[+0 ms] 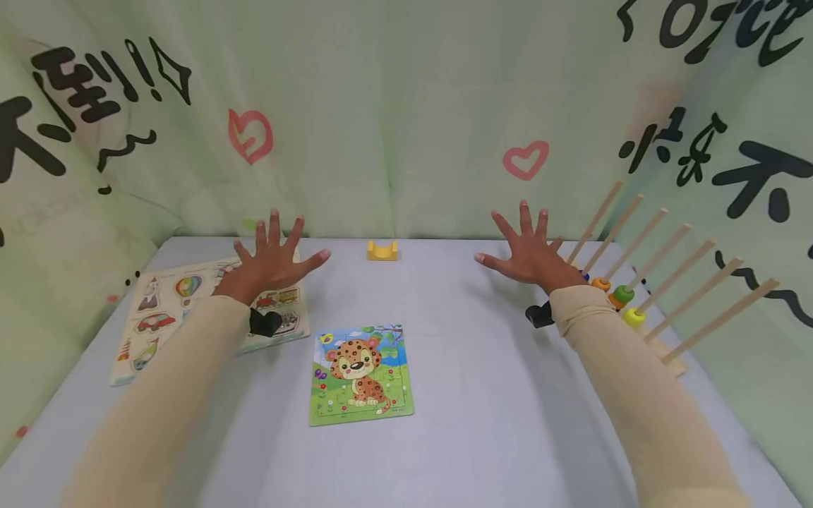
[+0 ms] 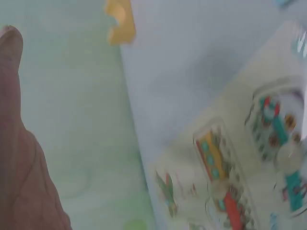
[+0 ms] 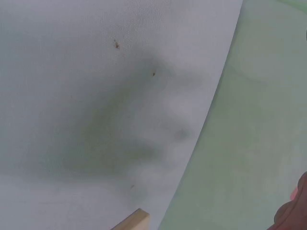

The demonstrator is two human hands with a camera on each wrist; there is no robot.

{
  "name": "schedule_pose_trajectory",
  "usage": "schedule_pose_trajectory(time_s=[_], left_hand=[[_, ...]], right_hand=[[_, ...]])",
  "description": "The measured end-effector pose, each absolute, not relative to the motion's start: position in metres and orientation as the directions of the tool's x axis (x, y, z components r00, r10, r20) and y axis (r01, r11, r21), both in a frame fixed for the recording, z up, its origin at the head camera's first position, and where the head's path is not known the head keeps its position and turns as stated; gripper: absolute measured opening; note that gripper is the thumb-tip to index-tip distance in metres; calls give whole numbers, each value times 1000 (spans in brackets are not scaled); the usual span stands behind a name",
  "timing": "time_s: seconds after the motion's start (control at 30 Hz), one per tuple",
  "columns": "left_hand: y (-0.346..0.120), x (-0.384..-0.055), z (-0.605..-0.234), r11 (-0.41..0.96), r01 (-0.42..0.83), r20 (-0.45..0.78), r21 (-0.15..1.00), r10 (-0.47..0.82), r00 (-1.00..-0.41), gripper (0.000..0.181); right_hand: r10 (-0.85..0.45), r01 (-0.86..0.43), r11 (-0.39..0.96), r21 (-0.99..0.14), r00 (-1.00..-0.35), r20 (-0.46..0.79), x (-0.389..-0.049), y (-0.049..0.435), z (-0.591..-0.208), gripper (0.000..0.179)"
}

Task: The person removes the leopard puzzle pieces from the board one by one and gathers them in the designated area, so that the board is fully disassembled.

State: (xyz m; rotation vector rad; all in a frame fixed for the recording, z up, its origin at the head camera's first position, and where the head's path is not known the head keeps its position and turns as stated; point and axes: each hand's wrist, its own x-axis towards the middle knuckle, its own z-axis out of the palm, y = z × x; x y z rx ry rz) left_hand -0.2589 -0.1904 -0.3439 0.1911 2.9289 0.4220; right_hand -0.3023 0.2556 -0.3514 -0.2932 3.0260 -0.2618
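Note:
My left hand (image 1: 267, 261) is held with fingers spread above the far right part of a picture board (image 1: 209, 282) at the left of the table. Nothing is in it. On the other side, my right hand (image 1: 530, 250) also has its fingers spread and holds nothing, to the left of a peg stand (image 1: 673, 353). Between the forearms lies a square leopard puzzle (image 1: 360, 374), flat on the table. A small yellow curved block (image 1: 382, 251) sits near the back edge, between the two hands. The left wrist view shows that yellow block (image 2: 122, 24) beyond the thumb.
Tall wooden rods (image 1: 679, 261) lean up from the stand on the right, with coloured beads (image 1: 624, 295) low on some. Green curtains (image 1: 387, 120) with black writing and red hearts hang behind and beside the white table (image 1: 470, 423).

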Motion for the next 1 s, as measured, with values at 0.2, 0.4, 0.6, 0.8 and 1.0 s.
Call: schedule_pose_trajectory(time_s=[0.2,0.4,0.6,0.8,1.0], left_hand=[[-185,-234,-350,865,276,-137,420,361,-922,83],[-186,-199,-359,760,347,-156,550,501,-852,72],[-180,-163,-375,724,387,-133,571,547,-826,72],[-168,-135,-390,712,382,-128,589,549,-826,72],[-154,-115,-402,783,378,-144,494,502,-853,73]], right_hand=[[-256,-228,931,-284,-965,-64,-300,250,-355,101],[-324,-264,843,-469,-945,-50,-295,223,-353,102],[-441,-352,752,-558,-897,-27,-284,187,-350,72],[-502,-346,680,-646,-862,-67,-268,156,-351,57],[-606,-406,615,-676,-792,-75,-255,121,-360,42]])
